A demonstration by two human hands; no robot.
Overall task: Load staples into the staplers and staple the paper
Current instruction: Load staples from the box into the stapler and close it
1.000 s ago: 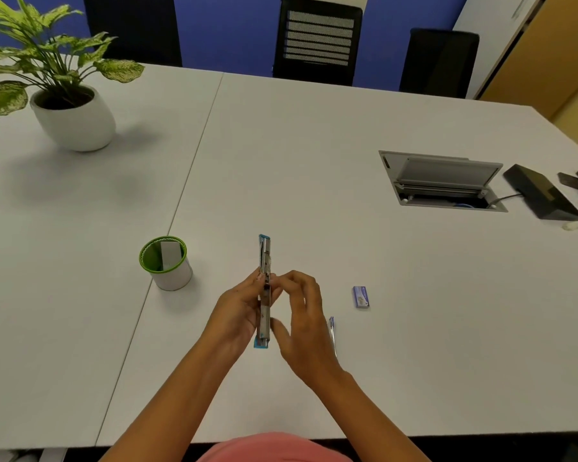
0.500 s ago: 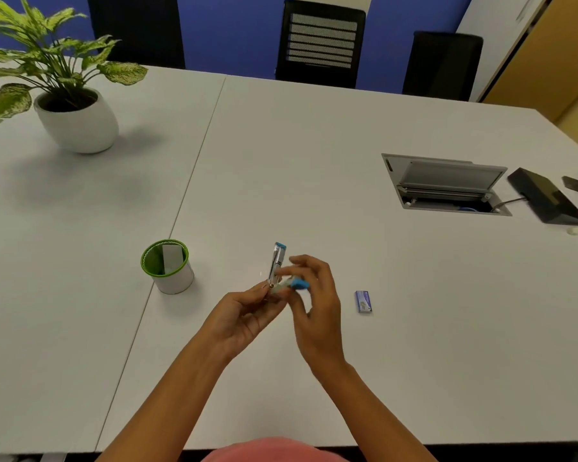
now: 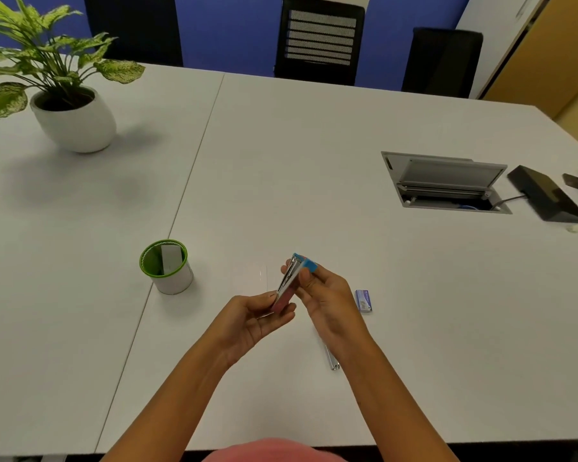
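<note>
Stapler [image 3: 289, 281] is tilted in the air above the table [image 3: 314, 161]. Green cup [image 3: 166, 266] stands off left, my left hand [image 3: 251, 323] pinches the stapler's lower end, my right hand [image 3: 327, 301] grips its blue top, and the staple box [image 3: 363, 300] lies just right.

One stapler [image 3: 288, 284], one staple box [image 3: 363, 300], one cup [image 3: 176, 283].

Bright, even overhead light, soft shadows, slight blur, wide-angle bowing at edges

Blue-and-silver stapler [image 3: 293, 276]; green-rimmed white cup [image 3: 166, 266]; blue staple box [image 3: 363, 300]; white table [image 3: 281, 161].
</note>
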